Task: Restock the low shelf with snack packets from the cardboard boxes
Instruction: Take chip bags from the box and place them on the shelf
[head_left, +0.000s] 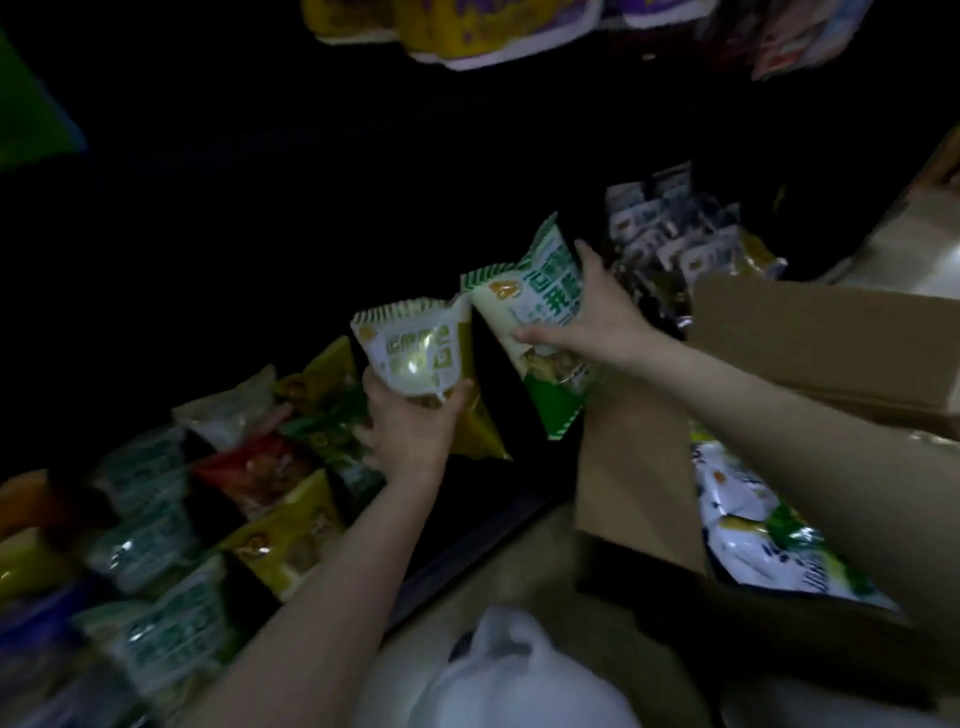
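The restock looks partly done, judging from how things lie. The person holds 2 green-and-white snack packets over the low shelf (467, 545), 1 in each hand. The left hand (410, 426) grasps the left packet (410, 348) by its lower end, fingers curled round it, just above the row of goods at 9 o'clock. The right hand (597, 317) grasps the right packet (535, 322) across its middle, thumb on the front face, toward 1 o'clock from the left one; the 2 packets' top corners nearly touch.

Already on the shelf, at 8 o'clock, lie several rows of shelved packets (270, 467) in green, yellow and red, blurred and dim, so a count is not possible. A dark gap shows between the 2 held packets and behind them, and that seems to be the slot to fill.

Work remains. The open cardboard box (639, 467) at 4 o'clock still shows a heap of boxed packets (753, 540) of the same white-and-green kind. A second cardboard box (831, 332) sits at 3 o'clock; its contents are hidden. More dark packs (675, 234) stand at 1 o'clock on the shelf.
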